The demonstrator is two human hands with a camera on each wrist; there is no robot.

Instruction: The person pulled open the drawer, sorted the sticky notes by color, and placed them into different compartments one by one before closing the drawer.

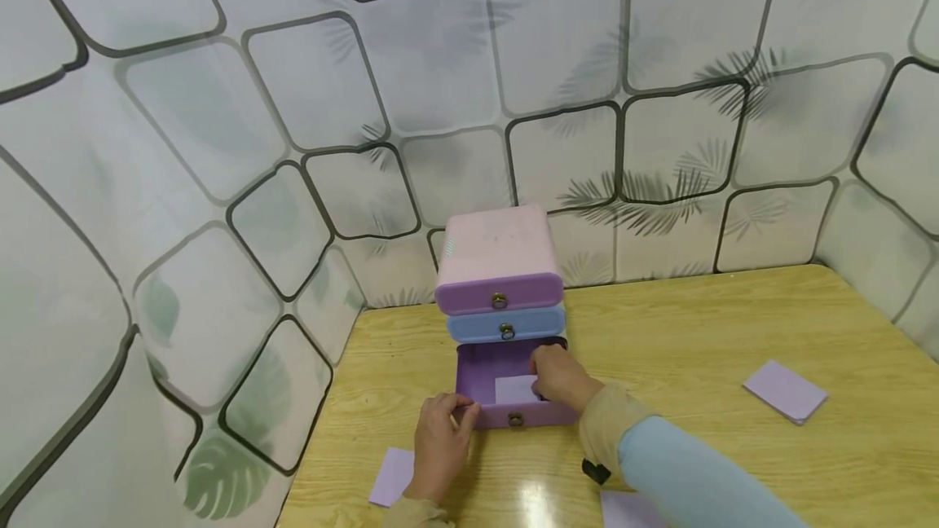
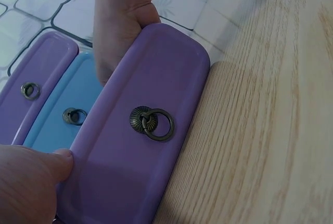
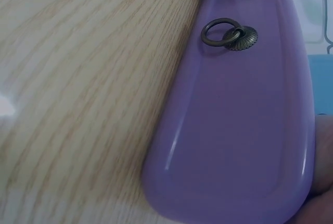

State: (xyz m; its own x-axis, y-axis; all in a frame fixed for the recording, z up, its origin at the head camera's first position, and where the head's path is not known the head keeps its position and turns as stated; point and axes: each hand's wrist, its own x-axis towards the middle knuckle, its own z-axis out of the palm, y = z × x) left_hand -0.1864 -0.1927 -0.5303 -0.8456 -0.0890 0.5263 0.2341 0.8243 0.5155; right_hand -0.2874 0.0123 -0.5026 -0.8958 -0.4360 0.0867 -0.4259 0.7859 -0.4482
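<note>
A small chest [image 1: 499, 247] of drawers has its bottom purple drawer [image 1: 513, 415] pulled out. My left hand [image 1: 440, 438] grips that drawer's front left corner; in the left wrist view the thumb [image 2: 58, 166] lies against the upper edge of the front. Inside the drawer is a pale purple card [image 1: 516, 389]. My right hand [image 1: 563, 380] reaches over the drawer's right side with curled fingers and holds the card at its right end; the fingertips are hidden. In the right wrist view the drawer front [image 3: 234, 114] covers most of that hand.
Above the open drawer are a blue drawer [image 1: 477, 327] and a purple top drawer [image 1: 469, 297], both closed. More pale purple cards lie on the wooden table [image 1: 675, 332]: a left one [image 1: 392, 476], a front one [image 1: 627, 509] and a right stack [image 1: 785, 391]. A patterned wall [image 1: 455, 178] stands behind.
</note>
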